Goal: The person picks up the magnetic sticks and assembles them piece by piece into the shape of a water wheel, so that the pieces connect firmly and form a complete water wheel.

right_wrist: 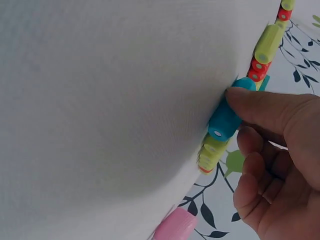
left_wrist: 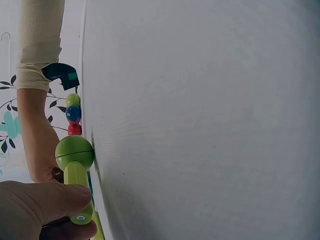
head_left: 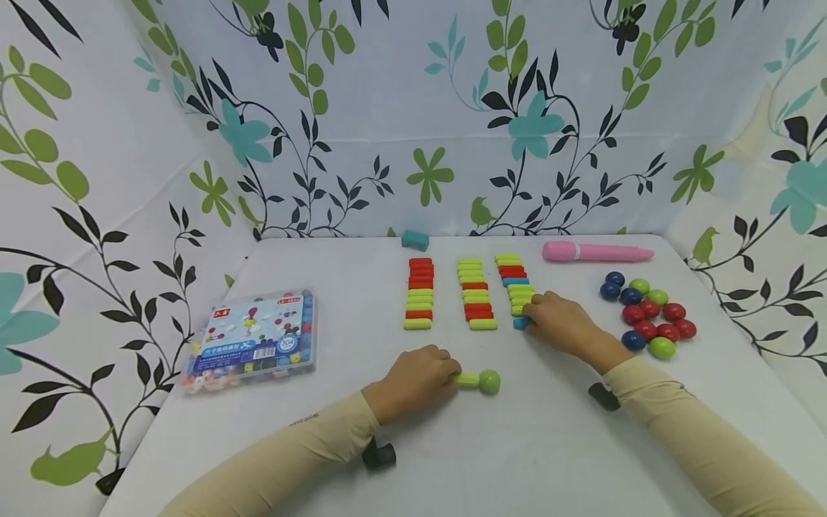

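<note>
Between thumb and fingers, my left hand pinches a yellow-green plastic rod whose far end carries a green ball. The rod points right, low over the front middle of the table. My right hand is at the near end of the rightmost column of rods. Its thumb and index finger pinch a blue rod. Two more columns lie to the left: a middle one and a left one, both of red and yellow-green rods.
Red, dark blue and green balls lie grouped at the right. Behind them is a pink stick-like toy. A teal block sits at the back edge. On the left lies a clear plastic box with a printed label.
</note>
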Demonstrator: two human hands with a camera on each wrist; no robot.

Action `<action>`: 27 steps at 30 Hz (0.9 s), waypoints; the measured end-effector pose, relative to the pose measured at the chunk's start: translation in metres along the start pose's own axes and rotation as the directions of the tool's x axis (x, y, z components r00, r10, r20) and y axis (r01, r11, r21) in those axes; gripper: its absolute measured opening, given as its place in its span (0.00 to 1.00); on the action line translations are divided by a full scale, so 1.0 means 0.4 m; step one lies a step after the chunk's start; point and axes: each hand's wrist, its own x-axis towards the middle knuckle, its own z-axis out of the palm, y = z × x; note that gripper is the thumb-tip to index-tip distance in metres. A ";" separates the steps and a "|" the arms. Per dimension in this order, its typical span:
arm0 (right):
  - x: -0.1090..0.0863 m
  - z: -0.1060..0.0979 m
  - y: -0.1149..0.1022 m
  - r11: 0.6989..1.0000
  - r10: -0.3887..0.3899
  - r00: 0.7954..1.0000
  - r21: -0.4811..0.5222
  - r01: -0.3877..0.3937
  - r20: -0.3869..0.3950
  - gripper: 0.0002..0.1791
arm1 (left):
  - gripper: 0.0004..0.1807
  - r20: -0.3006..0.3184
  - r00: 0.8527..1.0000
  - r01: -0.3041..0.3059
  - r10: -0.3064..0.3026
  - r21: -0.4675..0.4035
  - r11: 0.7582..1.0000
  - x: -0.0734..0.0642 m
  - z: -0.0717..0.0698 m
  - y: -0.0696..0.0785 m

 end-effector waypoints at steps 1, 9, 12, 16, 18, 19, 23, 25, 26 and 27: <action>-0.003 -0.002 -0.003 1.000 0.002 1.000 0.003 -0.002 0.011 0.14 | 0.08 0.002 1.000 0.000 0.000 0.000 1.000 0.001 0.000 -0.001; -0.091 -0.045 -0.090 0.982 -0.141 0.987 0.136 0.130 0.077 0.09 | 0.08 -0.017 1.000 -0.001 0.001 0.008 1.000 0.006 -0.014 -0.006; -0.115 -0.038 -0.126 0.970 -0.200 0.978 0.153 0.187 0.068 0.08 | 0.08 -0.015 1.000 0.005 -0.005 0.002 1.000 0.003 -0.017 -0.008; -0.127 -0.026 -0.149 0.971 -0.203 0.978 0.144 0.193 0.058 0.09 | 0.09 -0.010 1.000 -0.005 0.005 -0.007 1.000 0.002 -0.011 -0.010; -0.130 -0.025 -0.153 0.973 -0.193 0.979 0.142 0.183 0.058 0.09 | 0.08 -0.010 1.000 -0.012 0.012 -0.006 1.000 0.003 -0.007 -0.010; -0.131 -0.025 -0.153 0.974 -0.188 0.980 0.142 0.177 0.061 0.09 | 0.08 -0.013 1.000 -0.016 0.016 -0.007 1.000 0.004 -0.005 -0.009; -0.134 -0.025 -0.152 0.973 -0.180 0.981 0.159 0.167 0.070 0.09 | 0.08 -0.023 1.000 -0.022 0.022 -0.007 1.000 0.005 -0.003 -0.008; -0.134 -0.022 -0.149 0.971 -0.183 0.980 0.169 0.169 0.071 0.09 | 0.08 -0.025 0.999 -0.020 0.020 -0.009 1.000 0.004 -0.004 -0.006; -0.134 -0.021 -0.147 0.969 -0.189 0.979 0.176 0.174 0.073 0.09 | 0.08 -0.024 1.000 -0.018 0.018 -0.010 1.000 0.004 -0.003 -0.006; -0.134 -0.020 -0.144 0.968 -0.190 0.978 0.182 0.173 0.080 0.10 | 0.08 -0.022 1.000 -0.017 0.017 -0.011 1.000 0.004 -0.002 -0.005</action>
